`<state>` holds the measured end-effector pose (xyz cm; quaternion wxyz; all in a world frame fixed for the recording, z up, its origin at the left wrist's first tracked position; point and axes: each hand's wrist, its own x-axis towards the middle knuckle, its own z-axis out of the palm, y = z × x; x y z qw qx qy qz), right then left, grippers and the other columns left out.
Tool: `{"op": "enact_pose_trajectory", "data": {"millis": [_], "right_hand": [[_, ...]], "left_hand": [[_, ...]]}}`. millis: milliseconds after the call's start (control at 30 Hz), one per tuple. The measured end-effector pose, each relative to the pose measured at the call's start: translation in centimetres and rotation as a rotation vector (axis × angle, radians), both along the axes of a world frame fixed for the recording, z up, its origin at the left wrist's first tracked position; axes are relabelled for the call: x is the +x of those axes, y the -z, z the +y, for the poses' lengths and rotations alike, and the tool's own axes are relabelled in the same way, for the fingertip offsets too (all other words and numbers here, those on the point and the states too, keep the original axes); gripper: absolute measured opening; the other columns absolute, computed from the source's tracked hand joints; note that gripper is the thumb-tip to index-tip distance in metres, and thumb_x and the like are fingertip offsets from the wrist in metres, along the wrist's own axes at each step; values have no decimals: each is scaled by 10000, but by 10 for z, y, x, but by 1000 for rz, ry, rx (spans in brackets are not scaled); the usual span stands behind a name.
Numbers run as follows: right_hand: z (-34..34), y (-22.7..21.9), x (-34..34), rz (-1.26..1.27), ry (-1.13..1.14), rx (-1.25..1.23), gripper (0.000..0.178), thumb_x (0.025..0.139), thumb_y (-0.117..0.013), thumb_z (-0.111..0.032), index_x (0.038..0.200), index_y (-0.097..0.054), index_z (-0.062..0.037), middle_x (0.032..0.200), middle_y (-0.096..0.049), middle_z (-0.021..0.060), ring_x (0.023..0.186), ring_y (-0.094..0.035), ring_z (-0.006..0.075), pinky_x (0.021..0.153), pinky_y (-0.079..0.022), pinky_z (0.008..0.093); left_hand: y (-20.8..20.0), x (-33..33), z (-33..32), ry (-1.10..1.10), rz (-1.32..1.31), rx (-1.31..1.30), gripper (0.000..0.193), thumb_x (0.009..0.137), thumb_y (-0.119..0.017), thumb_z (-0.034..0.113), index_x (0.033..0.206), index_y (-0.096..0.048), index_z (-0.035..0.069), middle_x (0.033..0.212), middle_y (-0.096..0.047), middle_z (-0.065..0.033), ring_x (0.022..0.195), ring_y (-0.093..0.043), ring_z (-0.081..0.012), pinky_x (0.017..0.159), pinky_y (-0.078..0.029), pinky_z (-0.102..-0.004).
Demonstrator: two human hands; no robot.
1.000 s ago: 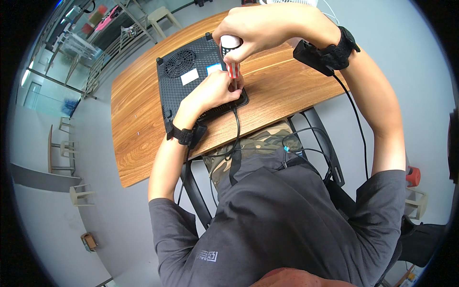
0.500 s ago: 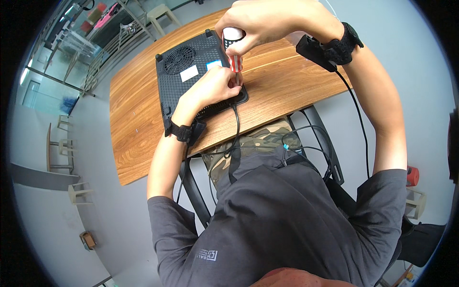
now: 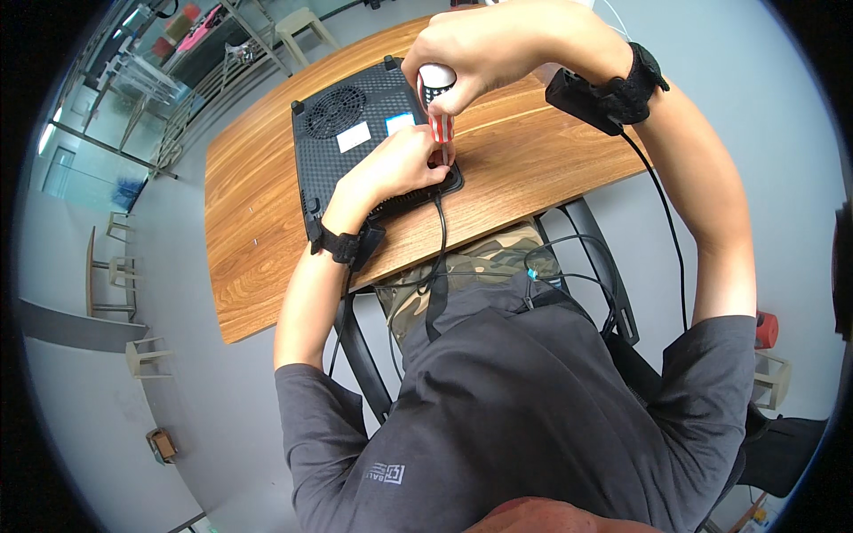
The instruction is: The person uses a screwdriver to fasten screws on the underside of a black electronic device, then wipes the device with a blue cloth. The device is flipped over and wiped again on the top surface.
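Observation:
A black induction cooker [image 3: 322, 169] lies upside down on the wooden table, its round fan grille, corner feet and two pale labels facing up. Above its near right corner, my right hand [image 3: 475, 58] is wrapped round the handle of a screwdriver [image 3: 437, 78] with a white end and red-and-white stripes. The screwdriver stands almost upright, shaft down. Low at that corner, my left hand [image 3: 400, 164] has its thumb and fingers closed round the shaft. Fingers hide the tip and whatever it touches. From the cooker's near edge runs a black power cord [image 3: 442, 233].
The wooden table [image 3: 253, 231] carries a few tiny bits on its left. Thin black cables [image 3: 577, 258] loop over my lap and run from the black straps on both wrists. A pale stool [image 3: 304, 27] stands beyond the table, beside a metal rack [image 3: 235, 53].
Both hands and the screwdriver have shifted very slightly downward in the picture, and my right wrist has turned a little. The grip of each hand is the same.

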<state>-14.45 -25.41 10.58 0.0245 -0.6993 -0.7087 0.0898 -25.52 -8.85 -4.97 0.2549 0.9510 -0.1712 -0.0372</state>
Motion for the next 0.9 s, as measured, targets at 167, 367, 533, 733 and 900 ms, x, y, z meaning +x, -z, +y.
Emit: {"op": "enact_pose_trajectory", "data": {"millis": [167, 367, 533, 733, 900], "right_hand": [[-1, -3, -6, 41, -11, -4, 442, 834, -781, -355, 1058, -691, 15, 938, -729, 199, 888, -702, 368, 776, -557, 438], [4, 5, -8, 81, -44, -24, 411, 827, -778, -333, 1012, -688, 23, 909, -726, 194, 850, -694, 358, 760, -551, 426], [6, 4, -6, 4, 18, -34, 407, 849, -755, -345, 1043, -689, 6, 927, -731, 195, 866, -704, 343, 773, -559, 419], [2, 10, -13, -46, 119, 30, 498, 897, -706, -464, 926, -702, 33, 723, -685, 159, 652, -667, 306, 619, -537, 395], [-2, 13, -12, -28, 113, 71, 500, 896, -706, -465, 909, -699, 35, 712, -679, 153, 640, -660, 296, 599, -533, 399]], "left_hand": [[6, 3, 0, 9, -5, 31, 168, 783, -718, 124, 917, -691, 26, 885, -718, -158, 852, -708, -334, 795, -564, -419], [12, 3, 1, 17, -46, 37, 173, 778, -709, 154, 901, -696, 33, 840, -714, -162, 827, -700, -356, 769, -560, -436], [11, 3, 0, 2, -13, 41, 158, 776, -685, 147, 887, -698, 35, 826, -713, -162, 823, -701, -356, 764, -561, -441], [11, 4, 0, 30, -24, 58, 155, 771, -680, 126, 889, -697, 28, 827, -715, -157, 820, -706, -344, 765, -565, -433], [6, 1, -3, 26, 28, 22, 187, 747, -688, 87, 916, -683, 8, 848, -706, -149, 839, -699, -332, 777, -559, -413]]}}
